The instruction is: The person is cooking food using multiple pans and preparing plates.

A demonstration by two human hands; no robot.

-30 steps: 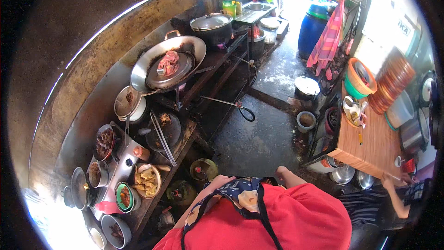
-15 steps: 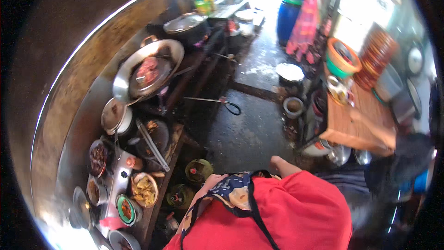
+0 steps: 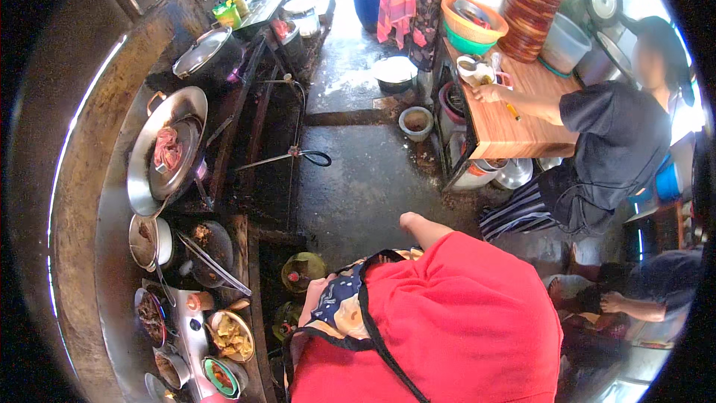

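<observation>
Just left of the patterned apron shows a strip of skin from my left hand. It lies against the cloth, and its fingers are hidden. From under my red shirt my right arm juts forward over the dark floor. Its rounded end touches nothing, and no separate fingers can be made out. Nearest on the left is a cooking counter with a bowl of yellowish food pieces, a green-rimmed bowl and metal tongs across a dark pan.
A large wok holds raw-looking meat; beyond stands a lidded pot. On the right a person in black reaches over a wooden table. Another person's arm shows lower right. A pail and lidded pot stand on the floor.
My view has swung to the right, so the counter sits further left and the person at the table shows more fully. My right arm still juts forward from the shirt.
</observation>
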